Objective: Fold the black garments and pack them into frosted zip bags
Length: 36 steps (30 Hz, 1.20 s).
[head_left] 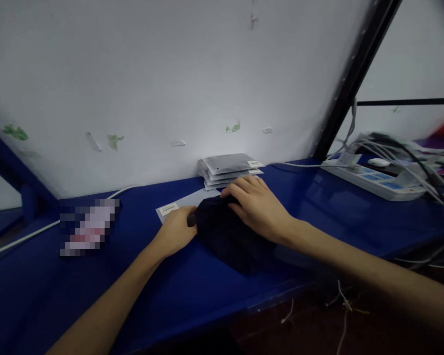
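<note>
A piece of dark, almost black cloth [229,239] lies bunched on the blue table, its exact kind hard to make out. My left hand [175,229] pinches its left edge between thumb and fingers. At the cloth's upper right, my right hand [253,204] has its fingers curled over and gripping the fabric. Partly under the cloth and behind my left hand is a flat grey packet [187,199] with a white label. Just beyond my right hand stands a stack of similar grey packets [227,165], several high, against the wall.
A pixelated flat object [89,227] lies on the left of the blue table [140,301], by a white cable. To the right sits a white power strip [377,182] with tangled cables [429,172]. A white wall [170,88] closes off the back.
</note>
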Available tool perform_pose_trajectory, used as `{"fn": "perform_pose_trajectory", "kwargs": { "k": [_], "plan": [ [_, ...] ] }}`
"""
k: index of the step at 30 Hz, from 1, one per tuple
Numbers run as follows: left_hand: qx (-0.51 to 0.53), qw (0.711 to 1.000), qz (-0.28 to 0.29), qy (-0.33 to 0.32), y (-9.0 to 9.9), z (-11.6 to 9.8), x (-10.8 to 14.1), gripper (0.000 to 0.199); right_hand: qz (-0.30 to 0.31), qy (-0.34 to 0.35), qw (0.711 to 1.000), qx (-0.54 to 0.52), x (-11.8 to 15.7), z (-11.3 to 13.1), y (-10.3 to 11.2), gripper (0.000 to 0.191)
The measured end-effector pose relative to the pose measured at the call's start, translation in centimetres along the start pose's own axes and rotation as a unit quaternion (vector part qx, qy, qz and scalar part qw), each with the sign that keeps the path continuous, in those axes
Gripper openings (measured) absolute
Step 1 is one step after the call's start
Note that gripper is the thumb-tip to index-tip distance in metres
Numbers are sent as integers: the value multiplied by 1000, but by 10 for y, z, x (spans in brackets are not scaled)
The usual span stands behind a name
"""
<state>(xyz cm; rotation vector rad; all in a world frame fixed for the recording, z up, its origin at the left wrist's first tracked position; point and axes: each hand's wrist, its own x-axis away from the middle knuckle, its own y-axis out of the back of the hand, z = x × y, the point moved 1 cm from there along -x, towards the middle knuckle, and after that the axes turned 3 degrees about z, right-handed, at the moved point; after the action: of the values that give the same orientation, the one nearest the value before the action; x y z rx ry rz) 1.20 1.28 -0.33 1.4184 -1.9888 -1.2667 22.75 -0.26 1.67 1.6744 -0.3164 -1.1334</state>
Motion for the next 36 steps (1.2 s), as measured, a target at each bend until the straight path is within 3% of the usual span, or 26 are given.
{"fn": "perform_pose_trajectory", "kwargs": {
  "k": [5, 8, 12, 16, 24, 28, 31, 36],
  "plan": [
    [41, 999, -17, -14, 0, 3, 0, 16, -58, 18, 998, 13, -9, 20, -34, 23],
    [39, 998, -44, -1, -1, 6, -1, 15, -51, 48, 997, -41, -9, 24, -45, 14],
    [109, 990, -72, 53, -2, 9, -4, 9, 9, 103, 985, -141, -5, 24, -41, 10],
    [206, 963, -123, 122, 0, 12, -6, 10, 51, 118, 977, -169, -4, 25, -36, 15],
    [240, 935, -241, 105, 1, 17, -9, 17, 86, 149, 967, -187, -1, 31, -33, 24],
    [271, 925, -241, 110, -1, 17, -8, 16, 81, 152, 967, -185, 0, 35, -33, 27],
    [214, 946, -224, 93, 0, 13, -5, 17, 73, 125, 975, -166, -1, 36, -34, 29],
    [-16, 971, -213, 104, 5, 3, 1, 12, 88, 77, 981, -152, -2, 36, -39, 35]
  ]
}}
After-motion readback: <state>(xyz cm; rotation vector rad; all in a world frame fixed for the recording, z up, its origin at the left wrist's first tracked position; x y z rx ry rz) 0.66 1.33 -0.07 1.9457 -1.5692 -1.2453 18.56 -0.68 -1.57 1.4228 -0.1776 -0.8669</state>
